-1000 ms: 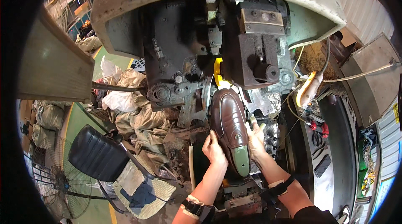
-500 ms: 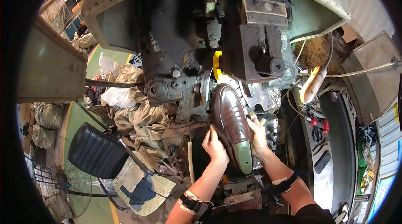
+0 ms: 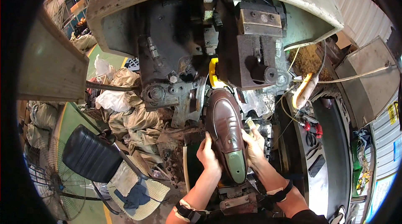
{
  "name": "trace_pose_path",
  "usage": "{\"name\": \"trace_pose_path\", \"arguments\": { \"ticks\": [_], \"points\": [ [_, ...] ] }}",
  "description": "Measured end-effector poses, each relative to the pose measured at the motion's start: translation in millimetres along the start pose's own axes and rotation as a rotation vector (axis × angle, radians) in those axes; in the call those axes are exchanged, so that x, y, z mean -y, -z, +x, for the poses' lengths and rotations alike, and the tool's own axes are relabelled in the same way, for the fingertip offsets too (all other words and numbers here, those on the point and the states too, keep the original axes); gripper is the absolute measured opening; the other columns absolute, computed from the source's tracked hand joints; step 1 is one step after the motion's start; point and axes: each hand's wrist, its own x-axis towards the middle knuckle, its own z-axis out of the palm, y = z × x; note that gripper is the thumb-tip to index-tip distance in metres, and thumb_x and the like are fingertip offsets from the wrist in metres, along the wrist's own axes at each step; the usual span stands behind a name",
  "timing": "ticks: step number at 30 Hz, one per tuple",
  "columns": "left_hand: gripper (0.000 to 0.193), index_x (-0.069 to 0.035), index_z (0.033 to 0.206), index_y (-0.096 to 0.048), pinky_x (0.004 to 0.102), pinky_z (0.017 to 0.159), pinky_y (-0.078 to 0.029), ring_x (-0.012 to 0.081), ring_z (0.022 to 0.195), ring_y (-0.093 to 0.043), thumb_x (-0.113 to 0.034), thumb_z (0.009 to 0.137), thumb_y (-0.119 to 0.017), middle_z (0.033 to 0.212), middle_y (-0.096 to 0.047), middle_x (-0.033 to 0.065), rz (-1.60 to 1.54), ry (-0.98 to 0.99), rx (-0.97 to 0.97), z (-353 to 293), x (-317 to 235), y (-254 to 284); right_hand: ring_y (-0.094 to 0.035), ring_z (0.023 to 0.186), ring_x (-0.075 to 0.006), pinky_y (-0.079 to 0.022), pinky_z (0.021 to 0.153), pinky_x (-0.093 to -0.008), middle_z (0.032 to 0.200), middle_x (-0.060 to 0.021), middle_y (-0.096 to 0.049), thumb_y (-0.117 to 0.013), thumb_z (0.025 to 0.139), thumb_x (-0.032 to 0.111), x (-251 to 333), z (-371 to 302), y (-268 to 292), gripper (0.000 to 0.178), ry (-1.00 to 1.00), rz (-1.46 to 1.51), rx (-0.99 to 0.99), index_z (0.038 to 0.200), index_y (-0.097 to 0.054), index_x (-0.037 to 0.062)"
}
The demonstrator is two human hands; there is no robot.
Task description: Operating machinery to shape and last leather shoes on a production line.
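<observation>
A dark brown leather shoe upper (image 3: 223, 119) is stretched over a green shoe last (image 3: 236, 167), with its toe pointing away from me. The toe end lies against the middle of a dark metal machine (image 3: 255, 56), just below a yellow part (image 3: 214, 73). On the shoe's left side, my left hand (image 3: 208, 153) grips the edge with the thumb up along it. My right hand (image 3: 254, 144) is closed on the opposite side, with pale wraps on some fingertips. The shoe's underside and the fingers beneath it are hidden.
A black chair (image 3: 92, 152) with a woven cushion and a floor fan (image 3: 54, 178) stand left. Cloth sacks (image 3: 130, 119) are heaped behind the chair. At right, a lit lamp (image 3: 305, 91) hangs above a bench with red-handled tools (image 3: 312, 127) and a dark phone-like object (image 3: 316, 166).
The view has shifted slightly. The shoe has turned a little straighter toward the machine, its toe still at the front. My left fingers have changed their hold along its side.
</observation>
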Motion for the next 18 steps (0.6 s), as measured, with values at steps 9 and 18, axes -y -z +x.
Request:
{"name": "trace_pose_path", "arguments": {
  "ticks": [9,18],
  "points": [
    [0.037,0.008,0.109,-0.066,0.0364,0.085,-0.054,0.0216,0.092,-0.066,-0.027,0.096,-0.072,0.107,-0.07,0.0116,0.004,0.029,0.056,-6,-13,-9,-0.07,0.096,-0.0225,-0.06,0.085,-0.0363,0.116,-0.0172,-0.068,-0.069,0.091,-0.003,6,3,-9,0.062,-0.144,0.056,-0.012,0.146,-0.041,0.0031],
    [0.032,0.005,0.109,-0.067,0.0341,0.086,-0.052,0.0187,0.092,-0.065,-0.025,0.099,-0.068,0.108,-0.07,0.0095,0.066,0.024,0.03,5,-9,-2,-0.071,0.09,-0.0227,-0.061,0.08,-0.0381,0.111,-0.0173,-0.068,-0.068,0.093,-0.002,4,7,-10,0.058,-0.164,0.087,-0.024,0.143,-0.039,0.0061]
  ]
}}
